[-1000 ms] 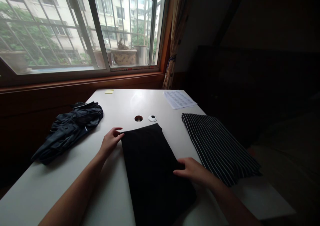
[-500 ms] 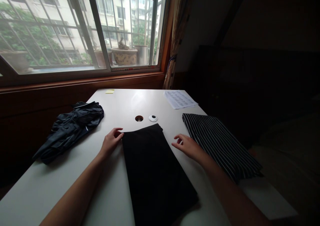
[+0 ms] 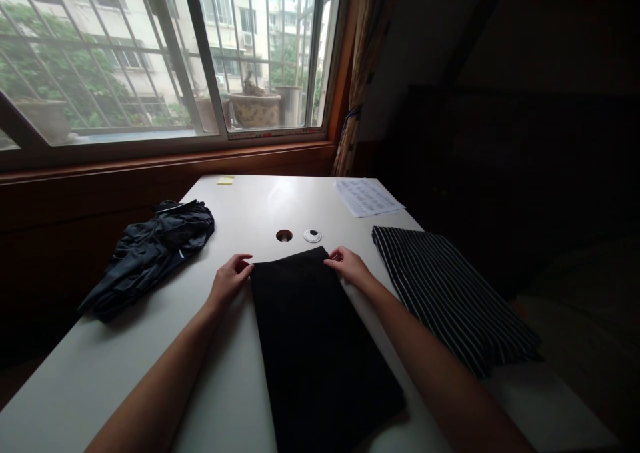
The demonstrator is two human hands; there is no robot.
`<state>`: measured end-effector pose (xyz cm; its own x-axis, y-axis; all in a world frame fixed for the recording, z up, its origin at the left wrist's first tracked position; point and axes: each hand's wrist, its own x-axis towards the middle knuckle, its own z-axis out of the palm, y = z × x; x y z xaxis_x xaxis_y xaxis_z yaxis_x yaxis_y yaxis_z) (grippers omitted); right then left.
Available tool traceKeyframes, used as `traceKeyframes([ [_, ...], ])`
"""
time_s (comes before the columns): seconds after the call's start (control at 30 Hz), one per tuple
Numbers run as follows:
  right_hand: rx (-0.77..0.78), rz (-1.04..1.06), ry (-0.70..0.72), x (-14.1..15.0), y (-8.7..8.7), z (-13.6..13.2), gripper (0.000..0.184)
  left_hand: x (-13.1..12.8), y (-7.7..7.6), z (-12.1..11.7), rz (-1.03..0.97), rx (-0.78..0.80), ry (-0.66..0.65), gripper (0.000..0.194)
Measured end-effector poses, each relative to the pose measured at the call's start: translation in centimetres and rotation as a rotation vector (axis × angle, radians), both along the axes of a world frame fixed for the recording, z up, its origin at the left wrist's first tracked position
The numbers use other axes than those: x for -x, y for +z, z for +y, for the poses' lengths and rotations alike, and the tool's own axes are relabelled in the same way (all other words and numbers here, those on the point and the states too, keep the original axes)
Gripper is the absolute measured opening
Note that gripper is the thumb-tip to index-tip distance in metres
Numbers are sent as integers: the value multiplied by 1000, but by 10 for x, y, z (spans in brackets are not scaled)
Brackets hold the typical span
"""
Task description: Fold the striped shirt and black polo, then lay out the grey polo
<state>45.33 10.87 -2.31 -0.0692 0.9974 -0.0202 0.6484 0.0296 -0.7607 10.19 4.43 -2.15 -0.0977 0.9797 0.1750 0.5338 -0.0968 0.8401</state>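
A folded black garment (image 3: 320,346) lies lengthwise on the white table (image 3: 220,379), its near end running out of the bottom of the view. At its far left corner, my left hand (image 3: 231,281) pinches the cloth between thumb and fingers. My right hand (image 3: 350,266) has its thumb and fingertips closed on the far right corner. Both forearms rest low along the sides of the garment. What exact kind of garment it is, I cannot tell.
A crumpled dark garment (image 3: 155,253) lies at the left edge, a folded striped cloth (image 3: 450,293) at the right. Farther back are printed sheets (image 3: 369,197), a yellow sticky note (image 3: 226,180), a cable hole (image 3: 284,235) and its white cover (image 3: 313,236). A barred window stands behind.
My right hand has moved left from beside the black garment onto its far right corner and closed there. My left hand stays at the left corner. The view has shifted slightly.
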Motion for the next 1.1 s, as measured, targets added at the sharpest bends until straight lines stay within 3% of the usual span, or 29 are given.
traceKeyframes([
  [0.17,50,136,18,-10,-1,-17,25,-3,2,-1,18,-9,35,38],
  [0.4,93,134,134,-17,3,-44,37,-5,2,15,46,-24,60,36],
  [0.73,-77,112,1,-2,5,-39,33,-11,25,55,110,-110,93,32],
  [0.87,-136,51,-62,4,6,-35,30,-9,25,69,109,-93,110,34],
  [0.97,-107,-31,-28,2,7,-44,35,-7,19,57,110,-65,74,36],
  [1.1,26,-25,123,-12,12,-74,43,-3,14,6,100,-21,-18,45],
])
